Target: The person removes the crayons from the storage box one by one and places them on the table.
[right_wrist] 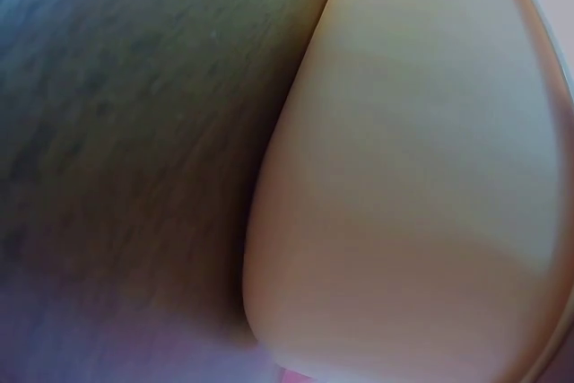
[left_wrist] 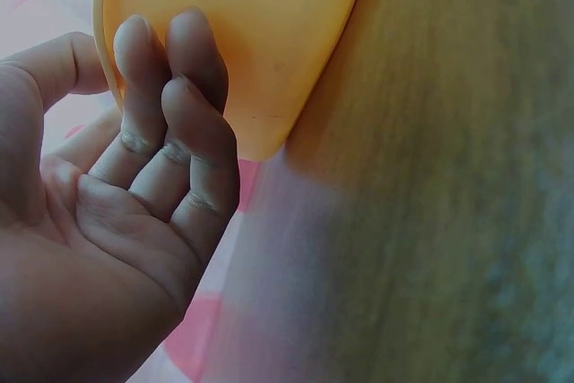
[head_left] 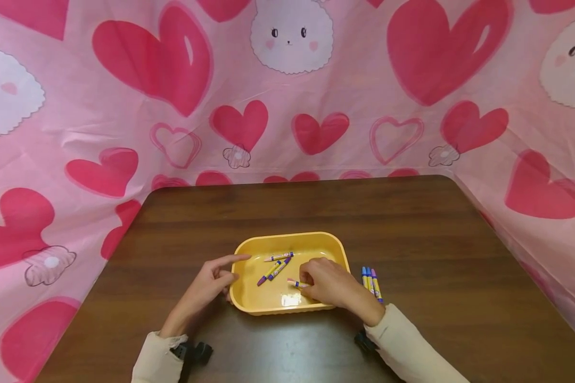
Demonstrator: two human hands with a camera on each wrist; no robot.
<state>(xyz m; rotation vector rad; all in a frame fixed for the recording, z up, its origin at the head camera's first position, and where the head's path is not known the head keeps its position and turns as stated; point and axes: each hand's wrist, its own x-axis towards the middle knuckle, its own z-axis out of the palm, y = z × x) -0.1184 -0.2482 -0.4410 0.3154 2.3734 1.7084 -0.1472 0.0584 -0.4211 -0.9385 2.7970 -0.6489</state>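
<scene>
A yellow plastic tray (head_left: 249, 303) stands on the table with three crayons lying loose inside it: a pale-tipped crayon (head_left: 279, 257) and two purple-tipped crayons (head_left: 269, 273) close together. My left hand (head_left: 210, 284) holds the tray's left wall; in the left wrist view, several bent fingers (left_wrist: 202, 123) are at the wall's outer side while another digit reaches over the rim. Inside the tray at the right, my right hand (head_left: 328, 282) pinches a pink-tipped crayon (head_left: 297, 284) near the floor. The right wrist view shows only the tray's outer wall (right_wrist: 404, 177), no fingers.
Three more crayons (head_left: 371, 282), two blue-tipped and one purple-tipped, lie side by side on the brown wooden table (head_left: 441, 255), right of the tray. A pink cloth (head_left: 287, 138) with hearts and rabbit faces hangs behind and along both sides.
</scene>
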